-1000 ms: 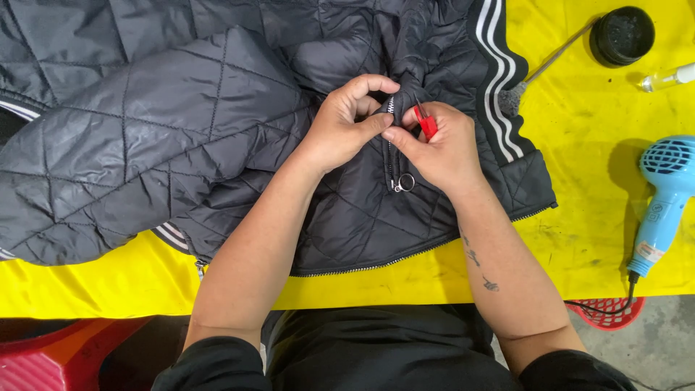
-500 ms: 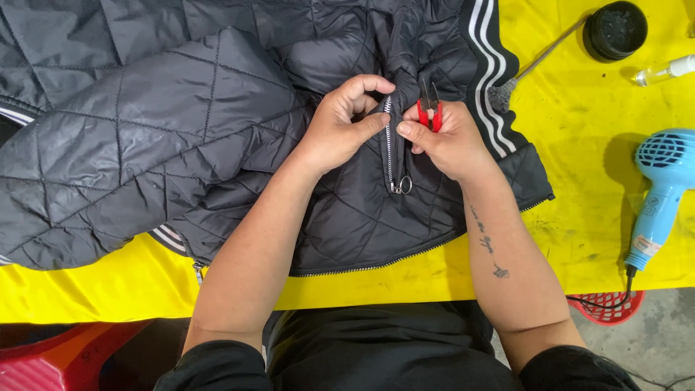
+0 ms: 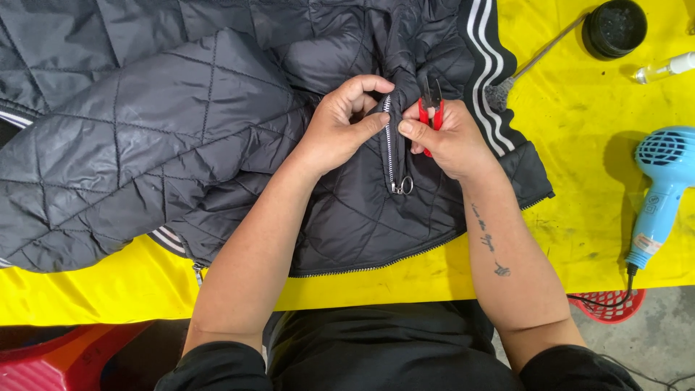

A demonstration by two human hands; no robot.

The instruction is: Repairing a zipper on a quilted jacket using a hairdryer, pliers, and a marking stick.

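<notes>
1. The right hand [image 3: 452, 137] has lifted the red-handled snips [image 3: 431, 108] higher beside the zipper [image 3: 391, 145], grip clenched on them.
2. The left hand [image 3: 340, 123] pinches the zipper fabric.
3. The black quilted jacket [image 3: 159, 130] lies on the yellow desk [image 3: 579, 217].

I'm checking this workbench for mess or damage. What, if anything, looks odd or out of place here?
Nothing is spilled or torn. The yellow table cover looks smudged and grimy near the blue hair dryer. The left hand pinches the black quilted jacket beside its zipper, and the right hand holds red snips.
</notes>
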